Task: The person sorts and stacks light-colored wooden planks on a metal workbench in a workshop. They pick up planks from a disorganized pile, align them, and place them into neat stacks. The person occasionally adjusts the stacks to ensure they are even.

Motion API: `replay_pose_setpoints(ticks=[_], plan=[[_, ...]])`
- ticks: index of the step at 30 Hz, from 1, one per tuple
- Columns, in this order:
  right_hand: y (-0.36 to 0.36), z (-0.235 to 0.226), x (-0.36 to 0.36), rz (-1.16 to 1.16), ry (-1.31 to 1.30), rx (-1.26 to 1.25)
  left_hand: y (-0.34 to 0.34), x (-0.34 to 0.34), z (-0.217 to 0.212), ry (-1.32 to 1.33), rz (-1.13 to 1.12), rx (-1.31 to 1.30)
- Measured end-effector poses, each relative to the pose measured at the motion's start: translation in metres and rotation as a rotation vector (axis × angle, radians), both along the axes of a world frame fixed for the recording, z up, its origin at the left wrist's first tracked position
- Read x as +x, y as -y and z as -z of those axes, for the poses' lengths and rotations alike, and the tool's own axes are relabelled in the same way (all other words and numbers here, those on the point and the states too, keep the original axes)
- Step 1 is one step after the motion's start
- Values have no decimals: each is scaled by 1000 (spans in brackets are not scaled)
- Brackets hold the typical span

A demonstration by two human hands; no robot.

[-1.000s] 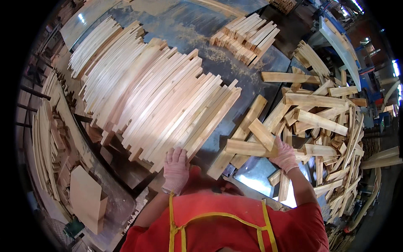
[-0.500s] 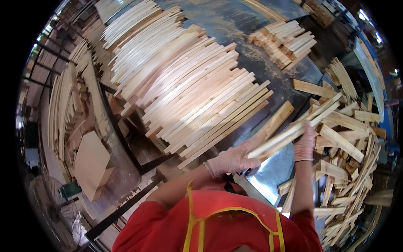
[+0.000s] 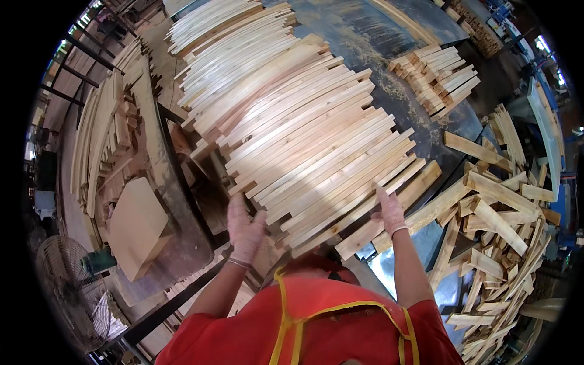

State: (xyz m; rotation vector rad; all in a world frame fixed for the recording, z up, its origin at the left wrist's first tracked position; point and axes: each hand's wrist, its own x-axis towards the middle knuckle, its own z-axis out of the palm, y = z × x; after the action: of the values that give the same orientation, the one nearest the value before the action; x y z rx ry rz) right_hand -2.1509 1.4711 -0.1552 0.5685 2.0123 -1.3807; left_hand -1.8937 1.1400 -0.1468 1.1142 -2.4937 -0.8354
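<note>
A long row of pale wooden strips [image 3: 304, 140] lies side by side across the dark metal table. At the left ends of its nearest strips is my left hand [image 3: 246, 233], in a light knit glove, fingers apart and nothing held. My right hand [image 3: 391, 214], gloved alike, is beside the right part of the nearest strips, fingers spread; its fingertips are at a strip's edge, but I cannot tell whether they touch it. A separate wooden board [image 3: 420, 185] lies at an angle to the right, partly behind that hand.
Right of me is a jumbled heap of wooden offcuts [image 3: 486, 225]. A stack of short wood pieces [image 3: 435, 79] sits farther back on the sawdust-strewn table [image 3: 347, 33]. Left stands another bench [image 3: 182, 243] with boards and a wooden block [image 3: 137, 228]; a fan [image 3: 70, 292] is at lower left.
Both hands have let go of the narrow strips they held on the right and moved left to the row's near end. The view has shifted slightly.
</note>
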Motion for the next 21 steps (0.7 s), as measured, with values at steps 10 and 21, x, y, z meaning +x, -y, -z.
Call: replay_pose_setpoints(ticks=[10,21], plan=[[-29,-9,27,0,-185,-324,-36,14,41,-299,-312,1347],[-44,-33,-33,-521,-88,342,-69,-223,-40,550,568,415]])
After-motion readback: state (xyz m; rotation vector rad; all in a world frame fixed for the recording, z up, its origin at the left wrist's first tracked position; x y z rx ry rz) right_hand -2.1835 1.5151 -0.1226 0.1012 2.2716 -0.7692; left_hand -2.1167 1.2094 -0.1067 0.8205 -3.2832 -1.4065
